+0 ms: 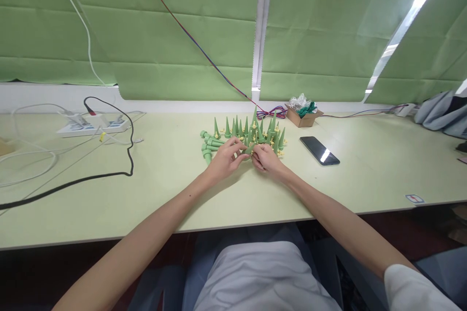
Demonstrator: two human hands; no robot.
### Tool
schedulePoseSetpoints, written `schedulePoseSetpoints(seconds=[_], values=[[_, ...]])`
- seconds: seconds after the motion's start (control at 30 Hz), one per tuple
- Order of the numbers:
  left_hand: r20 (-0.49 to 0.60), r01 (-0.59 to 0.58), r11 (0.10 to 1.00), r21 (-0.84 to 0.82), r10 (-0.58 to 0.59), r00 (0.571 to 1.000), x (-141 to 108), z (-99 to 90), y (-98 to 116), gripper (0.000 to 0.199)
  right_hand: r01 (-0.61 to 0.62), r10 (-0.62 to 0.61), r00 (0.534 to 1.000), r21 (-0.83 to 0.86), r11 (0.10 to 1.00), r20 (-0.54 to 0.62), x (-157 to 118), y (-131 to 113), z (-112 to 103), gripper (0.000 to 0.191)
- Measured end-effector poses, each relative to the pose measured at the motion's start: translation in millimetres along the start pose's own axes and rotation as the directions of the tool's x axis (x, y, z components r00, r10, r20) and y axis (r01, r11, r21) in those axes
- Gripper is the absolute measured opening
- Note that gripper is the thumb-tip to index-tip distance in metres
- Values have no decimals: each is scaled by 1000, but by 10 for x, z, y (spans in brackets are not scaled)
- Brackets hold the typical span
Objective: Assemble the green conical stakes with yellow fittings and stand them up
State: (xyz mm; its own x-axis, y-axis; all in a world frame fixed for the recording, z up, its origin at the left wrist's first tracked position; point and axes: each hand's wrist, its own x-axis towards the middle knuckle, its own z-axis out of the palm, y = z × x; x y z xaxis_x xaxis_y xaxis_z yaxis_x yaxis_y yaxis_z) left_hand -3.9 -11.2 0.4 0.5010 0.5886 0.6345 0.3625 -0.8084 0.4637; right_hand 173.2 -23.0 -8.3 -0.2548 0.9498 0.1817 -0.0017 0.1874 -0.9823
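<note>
My left hand (229, 157) is closed round a green plastic spike (249, 148), which lies tilted between my two hands. My right hand (267, 158) is pinched at the right end of that spike; its curled fingers hide what exactly they grip. Just behind my hands several green cone-shaped spikes (255, 129) with small yellow fittings stand upright in a cluster. Left of them, beside my left hand, several more green spikes (211, 143) lie on their sides with their wide ends toward the left.
A black phone (319, 150) lies right of my hands on the pale table (146, 214). Behind it stands a small cardboard box (302, 119) with plastic bags, near coiled red-blue wire (272, 112). A power strip (94, 125) and a black cable (132, 155) occupy the left.
</note>
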Motion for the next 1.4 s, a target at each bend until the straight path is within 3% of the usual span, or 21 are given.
schedulePoseSetpoints(seconds=[0.3,0.43,0.63,0.97,1.23,1.4], values=[[-4,162,971,-176,-166,986,20,28,26,26,43,-43,999,-54,998,3,16,48,-15,57],[90,306,885,-350,-294,952,40,0,78,36,68,-67,998,-107,992,10,18,46,-17,58],[253,488,751,-444,-418,873,57,-53,113,40,118,-115,993,-216,969,26,-1,-9,-15,61],[401,601,441,-667,-467,788,42,-24,53,39,257,-257,965,-341,904,46,19,46,-49,56],[501,655,221,-722,-486,716,43,-25,-10,36,337,-327,941,-344,877,88,-25,24,-52,48],[516,647,200,-736,-453,727,46,-46,-13,35,357,-344,934,-315,879,99,-42,21,-44,47]])
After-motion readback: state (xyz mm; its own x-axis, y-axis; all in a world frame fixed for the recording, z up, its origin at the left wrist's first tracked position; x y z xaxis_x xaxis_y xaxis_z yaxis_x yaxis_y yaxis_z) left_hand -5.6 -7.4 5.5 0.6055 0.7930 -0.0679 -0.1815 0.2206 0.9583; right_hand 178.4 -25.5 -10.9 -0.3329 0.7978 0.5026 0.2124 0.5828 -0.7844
